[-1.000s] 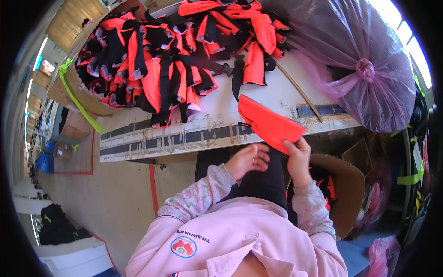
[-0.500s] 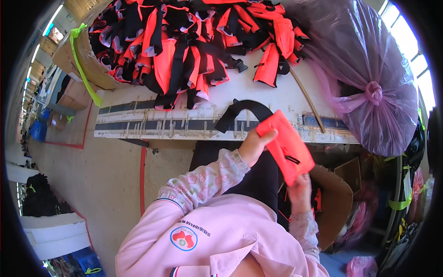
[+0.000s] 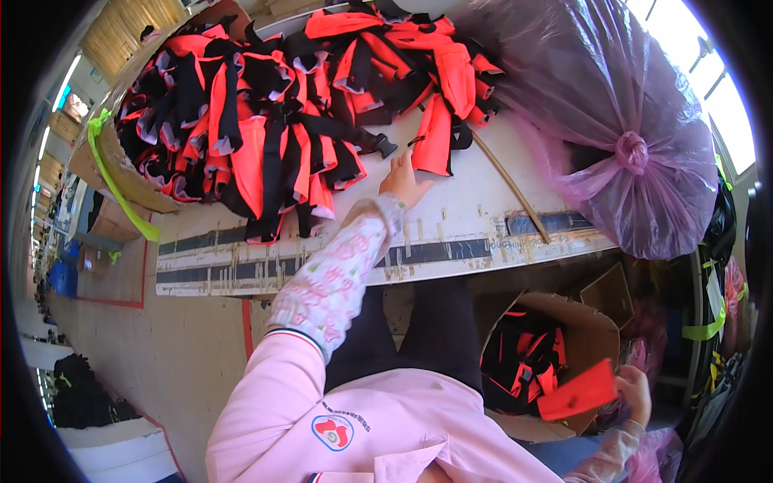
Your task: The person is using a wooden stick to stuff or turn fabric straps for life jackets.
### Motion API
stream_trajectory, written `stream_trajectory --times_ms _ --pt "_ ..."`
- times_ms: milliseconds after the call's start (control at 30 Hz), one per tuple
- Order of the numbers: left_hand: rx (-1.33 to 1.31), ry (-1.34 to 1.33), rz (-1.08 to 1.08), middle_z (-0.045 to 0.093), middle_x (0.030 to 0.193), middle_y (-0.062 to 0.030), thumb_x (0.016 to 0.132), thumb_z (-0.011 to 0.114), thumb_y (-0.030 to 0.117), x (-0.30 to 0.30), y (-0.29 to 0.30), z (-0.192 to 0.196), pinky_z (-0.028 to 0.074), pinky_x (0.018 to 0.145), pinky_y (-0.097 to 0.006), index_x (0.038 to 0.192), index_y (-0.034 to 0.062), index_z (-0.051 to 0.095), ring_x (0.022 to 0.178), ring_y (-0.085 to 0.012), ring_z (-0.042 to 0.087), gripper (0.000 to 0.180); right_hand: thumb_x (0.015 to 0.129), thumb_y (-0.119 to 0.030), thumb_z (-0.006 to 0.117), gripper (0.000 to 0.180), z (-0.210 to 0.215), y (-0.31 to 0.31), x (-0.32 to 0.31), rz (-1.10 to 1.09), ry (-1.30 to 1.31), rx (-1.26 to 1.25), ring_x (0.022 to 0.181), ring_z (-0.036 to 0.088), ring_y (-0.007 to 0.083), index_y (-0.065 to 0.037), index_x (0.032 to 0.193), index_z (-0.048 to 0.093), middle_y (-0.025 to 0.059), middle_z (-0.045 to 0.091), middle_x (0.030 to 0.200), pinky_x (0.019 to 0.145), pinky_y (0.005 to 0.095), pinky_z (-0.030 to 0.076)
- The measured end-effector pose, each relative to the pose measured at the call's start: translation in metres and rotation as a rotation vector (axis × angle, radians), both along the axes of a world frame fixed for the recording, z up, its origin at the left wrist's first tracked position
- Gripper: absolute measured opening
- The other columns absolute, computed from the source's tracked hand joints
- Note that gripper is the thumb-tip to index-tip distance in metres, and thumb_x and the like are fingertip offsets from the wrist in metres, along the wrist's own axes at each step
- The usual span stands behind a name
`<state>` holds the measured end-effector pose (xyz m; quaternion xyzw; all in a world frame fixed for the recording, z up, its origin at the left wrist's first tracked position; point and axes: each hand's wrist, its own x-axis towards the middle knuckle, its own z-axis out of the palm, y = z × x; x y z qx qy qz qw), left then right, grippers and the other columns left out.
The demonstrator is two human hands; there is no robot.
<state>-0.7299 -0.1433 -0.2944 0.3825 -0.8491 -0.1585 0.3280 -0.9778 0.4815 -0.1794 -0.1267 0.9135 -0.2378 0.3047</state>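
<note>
My left hand (image 3: 402,182) reaches out over the white table (image 3: 475,217), fingers spread, right at the near edge of a big heap of red and black fabric pieces (image 3: 290,105); it holds nothing that I can see. My right hand (image 3: 636,392) is down at my right side, gripping a folded red fabric piece (image 3: 578,392) over an open cardboard box (image 3: 564,322) that holds several more red and black pieces.
A large tied purple plastic bag (image 3: 612,137) fills the table's right end. A thin wooden stick (image 3: 509,185) lies on the table beside it. Cardboard with a green strap (image 3: 121,193) sits at the left. Pink bags lie on the floor at my right.
Both hands held the red piece together before. Now my right hand has carried it down to the box, and my left hand has let go and reached up to the heap.
</note>
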Motion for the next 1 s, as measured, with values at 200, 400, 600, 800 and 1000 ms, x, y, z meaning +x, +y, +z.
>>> stream_trajectory --times_ms 200,400,600,800,1000 --pt "0.271 -0.306 0.172 0.064 0.089 -0.0165 0.086 0.047 0.03 -0.009 -0.035 -0.002 0.05 0.071 -0.044 0.105 0.0023 0.052 0.083 -0.0355 0.063 0.034 0.075 -0.004 0.066 0.042 -0.038 -0.133 0.053 0.293 -0.098 -0.23 0.099 0.059 0.0217 0.004 0.114 0.053 0.0159 0.061 0.107 0.086 0.0305 0.046" --pt "1.745 1.05 -0.148 0.063 0.103 -0.0134 0.088 0.042 0.015 0.065 0.089 -0.019 0.054 0.067 -0.033 0.098 0.0048 0.057 0.066 -0.0198 0.064 0.021 0.078 -0.003 0.063 0.035 -0.054 -0.26 0.098 0.501 -0.076 -0.563 0.093 0.06 0.0193 0.002 0.112 0.055 0.0139 0.063 0.1 0.081 0.0301 0.048" --pt "1.876 0.871 -0.1 0.061 0.109 -0.0126 0.088 0.044 0.012 0.107 0.212 -0.01 0.052 0.067 -0.032 0.113 0.0028 0.052 0.073 -0.0194 0.065 0.027 0.081 -0.017 0.063 0.049 -0.067 -0.397 0.184 0.81 0.129 -0.749 0.118 0.042 0.0371 -0.006 0.126 0.046 0.0202 0.039 0.133 0.095 0.0377 0.038" --pt "1.924 0.885 -0.313 0.057 0.115 -0.0152 0.088 0.048 0.016 0.136 0.199 -0.005 0.051 0.075 -0.037 0.11 0.0047 0.051 0.086 -0.024 0.063 0.024 0.081 -0.015 0.06 0.041 -0.101 -0.42 0.201 0.961 0.369 -0.667 0.116 0.045 0.034 -0.007 0.12 0.051 0.012 0.04 0.134 0.091 0.0381 0.043" --pt "1.834 0.837 -0.26 0.06 0.107 -0.0205 0.085 0.043 0.011 0.13 0.199 -0.014 0.051 0.078 -0.04 0.11 -0.0014 0.05 0.09 -0.028 0.062 0.029 0.083 -0.015 0.059 0.04 -0.107 -0.42 0.199 0.987 0.31 -0.683 0.115 0.047 0.0339 -0.008 0.122 0.051 0.0111 0.038 0.136 0.092 0.0371 0.042"
